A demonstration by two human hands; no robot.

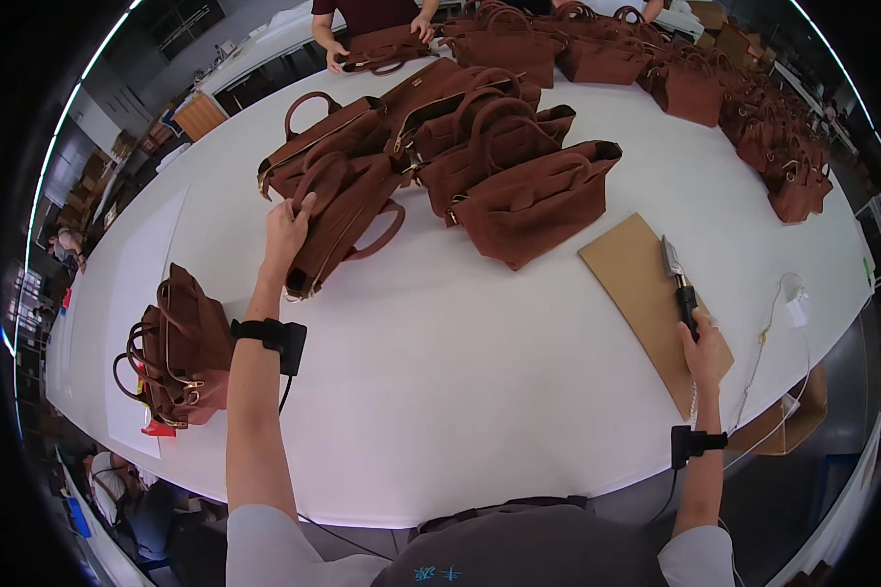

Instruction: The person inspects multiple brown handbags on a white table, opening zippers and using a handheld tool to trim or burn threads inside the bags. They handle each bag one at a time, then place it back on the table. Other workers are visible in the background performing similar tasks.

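Note:
My left hand (290, 230) is closed round a strap handle of a reddish-brown handbag (341, 230). That bag lies tilted on the white table, its other handle hanging out to the right. My right hand (705, 350) grips the black handle of a small corded iron (672, 262) with a silver metal head. The iron's head lies over a tan cardboard sheet (628, 269) on the right of the table. Part of the black handle is hidden by my fingers.
More brown handbags (538, 201) lie clustered at the middle, and another group (194, 323) stands at the left. Bags line the far right edge (690, 90). A co-worker's hands (336, 57) hold a bag across the table. A white cord (754, 367) hangs over the right edge.

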